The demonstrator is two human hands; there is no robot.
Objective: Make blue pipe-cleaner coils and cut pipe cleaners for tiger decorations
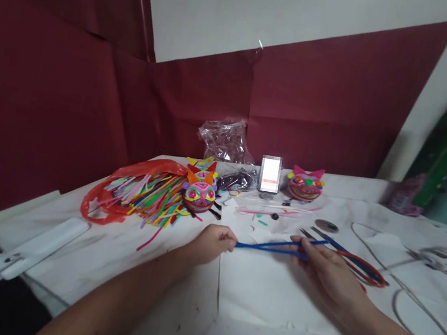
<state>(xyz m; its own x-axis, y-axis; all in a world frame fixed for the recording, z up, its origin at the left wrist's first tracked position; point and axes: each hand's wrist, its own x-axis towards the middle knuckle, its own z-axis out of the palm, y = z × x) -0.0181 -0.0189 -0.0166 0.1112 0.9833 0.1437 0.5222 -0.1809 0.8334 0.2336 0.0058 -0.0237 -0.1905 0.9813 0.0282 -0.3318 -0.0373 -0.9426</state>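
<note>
A blue pipe cleaner, seemingly doubled into two strands, is stretched level above the white paper. My left hand pinches the end where the strands come together. My right hand is closed around the other side, where the strands spread apart and one tip pokes out past the fingers. Just beyond and beside my right hand lie scissors with orange handles and a tool with dark blue handles, partly hidden by that hand.
Left of my hands, multicoloured pipe cleaners spill from a red plastic bag beside lion-head ornaments. Another pink lion head stands at the back. A white power strip is at left; a grey cable loops at right.
</note>
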